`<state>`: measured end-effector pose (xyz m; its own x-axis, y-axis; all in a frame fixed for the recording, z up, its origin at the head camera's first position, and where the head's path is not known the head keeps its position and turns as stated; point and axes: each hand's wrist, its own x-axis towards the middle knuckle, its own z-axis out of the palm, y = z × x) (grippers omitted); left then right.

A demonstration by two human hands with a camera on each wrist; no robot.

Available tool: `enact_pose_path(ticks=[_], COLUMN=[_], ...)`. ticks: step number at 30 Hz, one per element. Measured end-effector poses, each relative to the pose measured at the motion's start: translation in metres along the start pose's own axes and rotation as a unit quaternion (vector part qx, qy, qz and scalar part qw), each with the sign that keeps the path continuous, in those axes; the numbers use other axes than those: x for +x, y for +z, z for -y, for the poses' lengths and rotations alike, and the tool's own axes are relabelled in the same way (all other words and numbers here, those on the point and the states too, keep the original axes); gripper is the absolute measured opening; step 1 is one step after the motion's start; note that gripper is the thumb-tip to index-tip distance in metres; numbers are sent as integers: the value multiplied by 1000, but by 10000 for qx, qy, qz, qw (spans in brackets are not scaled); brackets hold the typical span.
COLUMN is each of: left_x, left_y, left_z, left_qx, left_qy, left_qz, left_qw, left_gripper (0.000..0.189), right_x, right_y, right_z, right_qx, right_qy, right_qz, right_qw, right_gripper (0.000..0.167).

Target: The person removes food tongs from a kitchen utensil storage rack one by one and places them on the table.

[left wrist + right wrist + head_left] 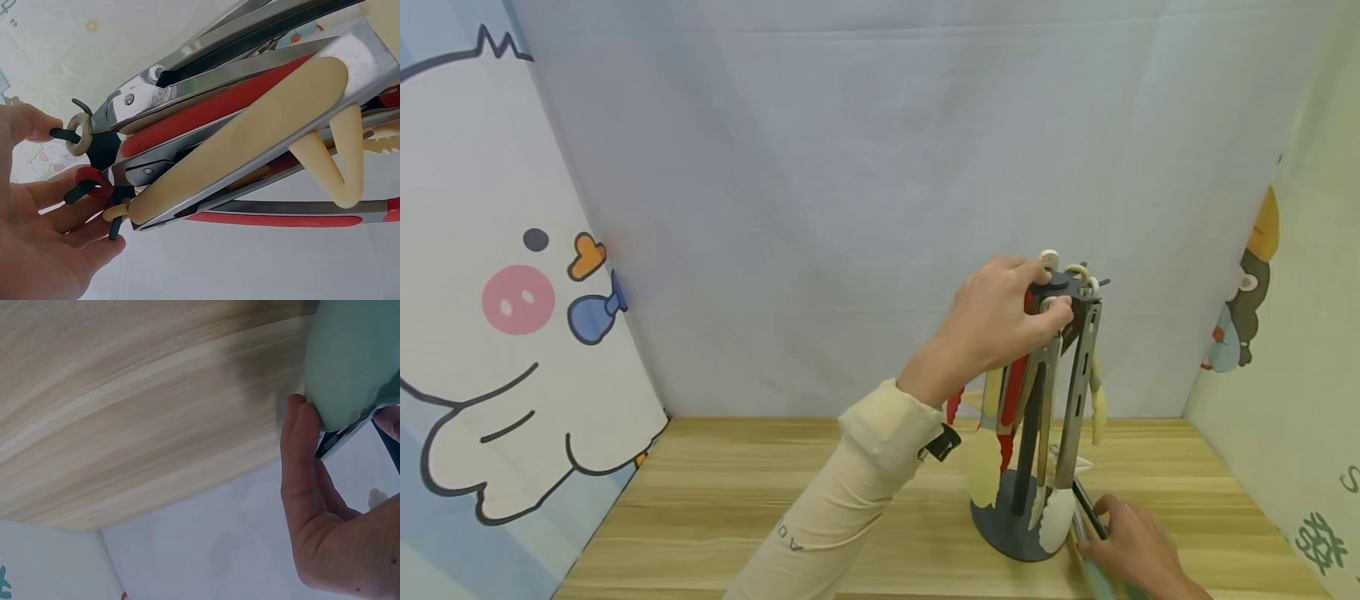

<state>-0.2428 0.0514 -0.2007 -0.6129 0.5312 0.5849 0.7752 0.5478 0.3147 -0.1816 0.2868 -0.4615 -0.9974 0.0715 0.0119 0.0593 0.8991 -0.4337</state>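
A dark round-based stand (pixel 1011 540) rises from the wooden table with several kitchen tongs hanging by rings from its top hooks. My left hand (pixel 1000 315) grips the stand's top, thumb on one side and fingers on the other, among the hooks and rings. Red-handled tongs (pixel 219 103) and cream-handled tongs (pixel 250 140) hang close to it. White-tipped tongs (pixel 1081 400) hang at the stand's near right. Low beside the base, my right hand (pixel 1138 546) holds tongs with pale green tips (pixel 353 362), which point toward me. Their far end is hidden behind the hanging tongs.
The wooden table (pixel 737 508) stretches left and right of the stand. A pale cloth wall (pixel 820 208) stands behind, with cartoon-printed panels (pixel 497 350) on the left and a greenish printed panel (pixel 1285 400) on the right.
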Motion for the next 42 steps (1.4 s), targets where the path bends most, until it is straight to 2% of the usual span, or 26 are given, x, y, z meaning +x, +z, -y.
enact_pose_path(ticks=[9,28,35,42], left_x=[-1,-1,-1,-1], left_y=[0,1,2,5], left_z=[2,4,3,4], left_qx=[-87,-235,-232,-142], left_qy=[-18,65,-129,-35], left_qz=[-5,-32,28,-170], left_qw=[10000,9997,9996,9997], left_gripper=[34,30,37,36], right_x=[2,3,6,7], right_y=[2,11,13,14], right_z=[-1,-9,-11,-12], right_qx=[-44,-128,-227,-290], right_qy=[106,71,100,73], right_qz=[224,288,341,314], right_qw=[9997,9995,9991,9991], right_gripper=[47,44,45,43])
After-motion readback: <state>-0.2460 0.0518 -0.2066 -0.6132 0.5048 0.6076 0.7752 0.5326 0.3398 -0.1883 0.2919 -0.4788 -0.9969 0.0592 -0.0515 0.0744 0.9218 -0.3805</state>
